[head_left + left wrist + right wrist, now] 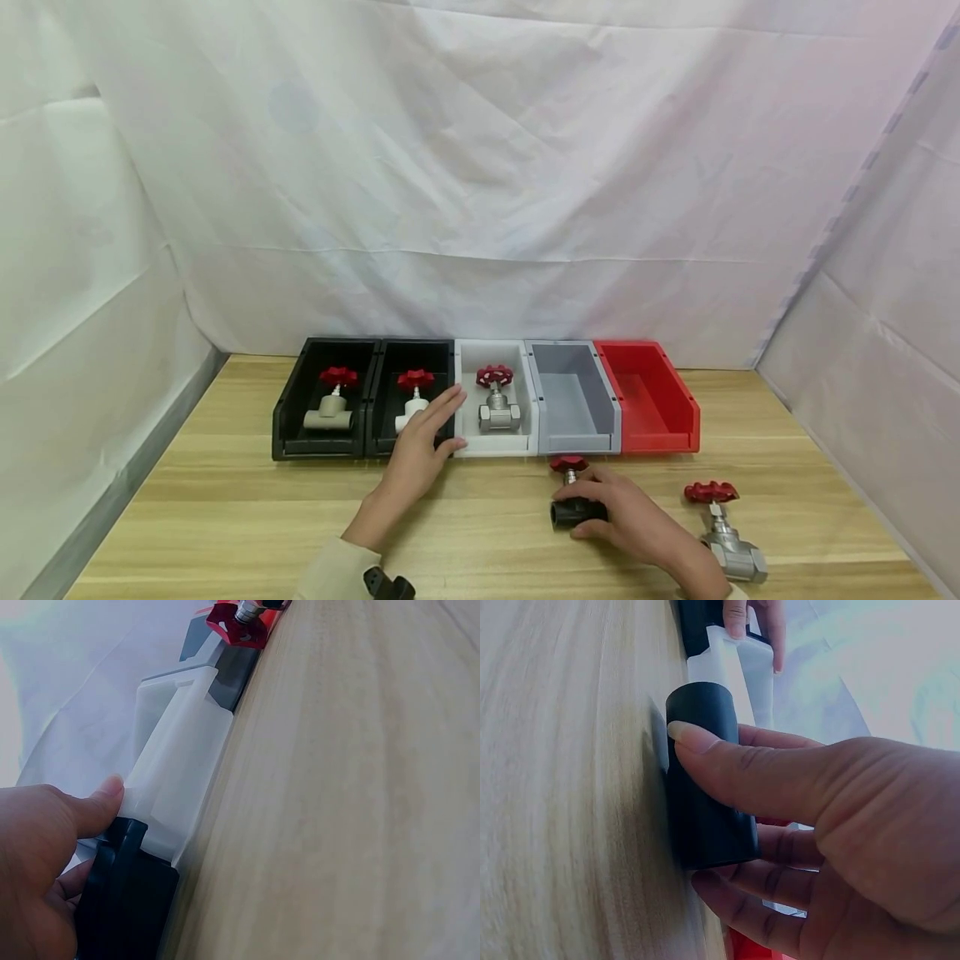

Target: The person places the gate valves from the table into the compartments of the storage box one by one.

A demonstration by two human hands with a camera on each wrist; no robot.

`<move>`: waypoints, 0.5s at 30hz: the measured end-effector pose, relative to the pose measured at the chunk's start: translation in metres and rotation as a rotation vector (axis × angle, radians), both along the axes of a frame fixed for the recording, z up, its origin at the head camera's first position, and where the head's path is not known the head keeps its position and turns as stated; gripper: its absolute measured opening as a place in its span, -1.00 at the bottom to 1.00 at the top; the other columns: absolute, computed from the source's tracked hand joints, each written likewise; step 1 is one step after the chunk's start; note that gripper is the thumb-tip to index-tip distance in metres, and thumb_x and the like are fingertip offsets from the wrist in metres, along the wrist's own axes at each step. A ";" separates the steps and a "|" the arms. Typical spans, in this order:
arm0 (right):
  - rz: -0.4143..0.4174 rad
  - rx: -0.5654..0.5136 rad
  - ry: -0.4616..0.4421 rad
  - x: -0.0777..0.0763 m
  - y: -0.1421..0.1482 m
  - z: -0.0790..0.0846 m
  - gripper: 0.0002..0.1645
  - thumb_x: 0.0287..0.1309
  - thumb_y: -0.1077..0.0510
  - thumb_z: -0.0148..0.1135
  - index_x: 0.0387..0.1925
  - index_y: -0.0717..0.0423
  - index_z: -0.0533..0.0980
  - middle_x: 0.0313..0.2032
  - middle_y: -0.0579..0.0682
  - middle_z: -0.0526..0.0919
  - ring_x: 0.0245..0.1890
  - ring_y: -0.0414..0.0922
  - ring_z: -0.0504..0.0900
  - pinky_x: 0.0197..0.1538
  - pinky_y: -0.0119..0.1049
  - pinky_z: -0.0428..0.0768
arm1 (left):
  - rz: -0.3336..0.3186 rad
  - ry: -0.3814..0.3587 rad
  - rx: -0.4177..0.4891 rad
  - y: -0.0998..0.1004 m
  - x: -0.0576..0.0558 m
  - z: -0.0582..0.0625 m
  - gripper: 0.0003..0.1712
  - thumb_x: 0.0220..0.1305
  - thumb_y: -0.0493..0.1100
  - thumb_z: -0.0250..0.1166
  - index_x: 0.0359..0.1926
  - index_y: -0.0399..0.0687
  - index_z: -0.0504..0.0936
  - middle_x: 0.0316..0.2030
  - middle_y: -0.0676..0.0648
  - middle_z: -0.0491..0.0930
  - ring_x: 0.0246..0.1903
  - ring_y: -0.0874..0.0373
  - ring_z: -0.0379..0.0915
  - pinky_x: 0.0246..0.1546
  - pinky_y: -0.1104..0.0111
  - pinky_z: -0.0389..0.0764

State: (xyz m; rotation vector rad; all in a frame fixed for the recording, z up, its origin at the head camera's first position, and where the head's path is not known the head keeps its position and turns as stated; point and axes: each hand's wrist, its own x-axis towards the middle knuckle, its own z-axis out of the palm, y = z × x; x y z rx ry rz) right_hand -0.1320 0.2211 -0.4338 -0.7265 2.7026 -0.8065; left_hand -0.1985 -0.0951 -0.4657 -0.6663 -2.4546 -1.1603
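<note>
My right hand [626,512] grips the black body of a gate valve [701,787] with a red handwheel [569,463], in front of the grey bin [581,444]. The thumb lies along the black tube, with fingers on its other side. My left hand [417,458] rests where the second black bin [124,907] meets the white bin [202,742], fingers fairly straight, thumb at the front rim. Partly hidden by it, a white valve [411,408] with a red handwheel sits in that black bin. A metal valve [498,412] stands in the white bin.
A beige valve [330,414] sits in the leftmost black bin [318,447]. At the row's right end is a red bin [660,442]. Another metal valve [733,554] with a red wheel rests on the wooden table [247,517] at the right. White cloth [480,167] hangs behind.
</note>
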 end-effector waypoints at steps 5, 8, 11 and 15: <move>-0.013 0.004 -0.008 -0.001 -0.001 0.000 -0.57 0.04 -0.15 0.38 0.01 -0.40 0.56 -0.08 -0.22 0.44 -0.12 -0.16 0.43 -0.10 -0.22 0.54 | 0.004 -0.007 -0.003 0.000 0.001 0.000 -0.19 0.09 -0.20 0.42 0.38 0.09 0.34 0.38 0.12 0.22 0.24 0.00 0.28 0.16 0.06 0.36; -0.016 0.011 -0.004 -0.001 -0.002 -0.001 -0.57 0.03 -0.17 0.38 0.00 -0.41 0.57 -0.10 -0.24 0.45 -0.13 -0.18 0.43 -0.10 -0.23 0.54 | 0.007 -0.011 -0.006 0.000 0.001 0.000 -0.19 0.09 -0.20 0.42 0.38 0.08 0.34 0.38 0.13 0.22 0.23 0.00 0.28 0.16 0.06 0.36; -0.014 0.022 0.013 -0.001 -0.002 0.000 -0.58 0.02 -0.19 0.37 -0.02 -0.44 0.56 -0.10 -0.25 0.45 -0.14 -0.18 0.44 -0.10 -0.24 0.54 | 0.010 -0.016 -0.009 0.000 0.001 0.000 -0.19 0.09 -0.19 0.41 0.38 0.12 0.33 0.38 0.14 0.21 0.22 0.01 0.29 0.16 0.07 0.36; -0.010 0.029 0.032 -0.001 -0.001 0.000 -0.59 0.03 -0.21 0.36 -0.02 -0.47 0.56 -0.11 -0.26 0.45 -0.16 -0.20 0.44 -0.12 -0.27 0.54 | 0.010 -0.019 -0.010 0.000 0.001 0.000 -0.18 0.10 -0.18 0.40 0.39 0.14 0.32 0.38 0.15 0.21 0.22 0.01 0.30 0.15 0.08 0.37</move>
